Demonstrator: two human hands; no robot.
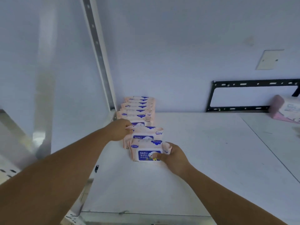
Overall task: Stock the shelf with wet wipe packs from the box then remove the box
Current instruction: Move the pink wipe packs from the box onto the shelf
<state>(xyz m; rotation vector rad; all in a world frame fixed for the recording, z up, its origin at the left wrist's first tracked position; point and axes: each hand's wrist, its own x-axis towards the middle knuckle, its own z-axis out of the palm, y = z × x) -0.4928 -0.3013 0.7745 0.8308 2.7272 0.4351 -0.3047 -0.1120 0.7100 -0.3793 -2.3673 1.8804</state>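
A row of several pink wet wipe packs (138,109) with blue labels stands upright on the white shelf (194,159), running from the back wall toward me along the left side. My right hand (172,155) grips the right end of the nearest pack (144,151), which reads BABY WIPES. My left hand (119,129) pinches the upper left corner of the second pack (146,133) just behind it. The box is out of view.
A slotted metal upright (99,54) rises at the shelf's back left corner. A black metal bracket (243,96) leans on the back wall. A pink package (285,108) lies at the far right. A seam (267,148) crosses the shelf there.
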